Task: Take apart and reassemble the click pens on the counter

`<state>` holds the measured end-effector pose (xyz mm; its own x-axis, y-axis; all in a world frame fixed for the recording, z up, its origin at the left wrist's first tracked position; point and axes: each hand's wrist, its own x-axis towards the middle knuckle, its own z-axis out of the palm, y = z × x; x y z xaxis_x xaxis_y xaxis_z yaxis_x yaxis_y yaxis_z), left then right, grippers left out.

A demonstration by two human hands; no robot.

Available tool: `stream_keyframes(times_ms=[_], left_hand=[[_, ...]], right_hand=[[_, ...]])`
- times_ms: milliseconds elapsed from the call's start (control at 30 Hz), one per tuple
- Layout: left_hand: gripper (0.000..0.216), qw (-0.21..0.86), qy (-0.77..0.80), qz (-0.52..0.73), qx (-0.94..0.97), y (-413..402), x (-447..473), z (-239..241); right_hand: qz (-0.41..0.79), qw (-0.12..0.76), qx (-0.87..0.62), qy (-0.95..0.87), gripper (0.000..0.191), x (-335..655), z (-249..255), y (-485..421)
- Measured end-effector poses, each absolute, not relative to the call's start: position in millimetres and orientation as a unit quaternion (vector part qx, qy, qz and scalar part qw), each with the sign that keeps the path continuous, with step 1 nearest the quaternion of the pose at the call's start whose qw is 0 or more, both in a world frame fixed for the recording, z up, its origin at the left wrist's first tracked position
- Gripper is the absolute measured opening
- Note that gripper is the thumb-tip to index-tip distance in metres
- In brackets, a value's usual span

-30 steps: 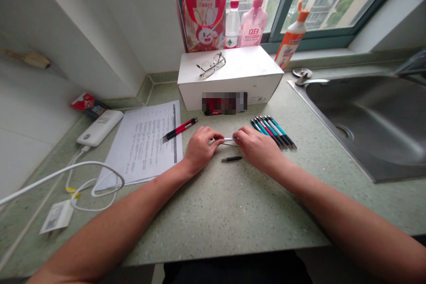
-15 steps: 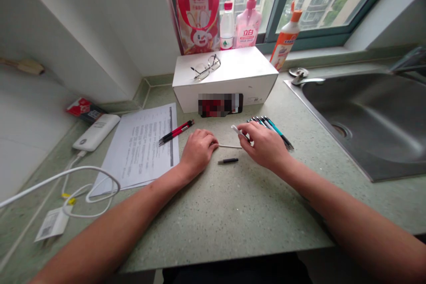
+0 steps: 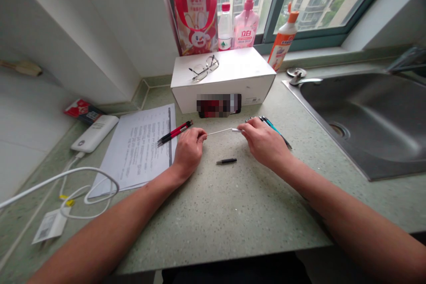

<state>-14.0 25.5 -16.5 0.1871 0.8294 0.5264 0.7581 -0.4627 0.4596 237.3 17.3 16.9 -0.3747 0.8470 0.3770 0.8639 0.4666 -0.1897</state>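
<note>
My left hand (image 3: 189, 153) is closed, its thumb and fingertips pinching one end of a thin white pen refill (image 3: 218, 132). The refill's other end meets a white pen barrel (image 3: 236, 130); how far inside it reaches I cannot tell. My right hand (image 3: 264, 141) is closed round that barrel and covers most of it. Between my wrists, on the counter, lies a short black pen part (image 3: 226, 161) with a pointed end. Several pens (image 3: 278, 131), one of them teal, lie partly hidden behind my right hand. Red-and-black pens (image 3: 175, 133) rest by my left hand, partly on printed sheets (image 3: 140, 142).
A white box (image 3: 222, 75) carries eyeglasses (image 3: 204, 69), with a phone (image 3: 218, 105) leaning on its front. At the right is a steel sink (image 3: 359, 120). A white power bank (image 3: 95, 133) and looped white cable (image 3: 89, 168) occupy the left side.
The white barrel has turned towards my left hand, and the refill has risen off the counter to meet its end. My left hand has shifted slightly left.
</note>
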Motion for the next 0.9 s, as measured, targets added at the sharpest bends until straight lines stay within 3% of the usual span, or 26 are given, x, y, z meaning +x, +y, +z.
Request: stream_keyframes(times_ms=[700, 900], left_hand=[[0.007, 0.009, 0.499, 0.359, 0.789, 20.8, -15.2, -12.3], [0.011, 0.027, 0.456, 0.344, 0.821, 18.1, -10.2, -9.9]], right_hand=[[-0.064, 0.188, -0.513, -0.835, 0.028, 237.1, 20.7, 17.5], [-0.046, 0.178, -0.452, -0.873, 0.027, 229.5, 17.3, 14.7]])
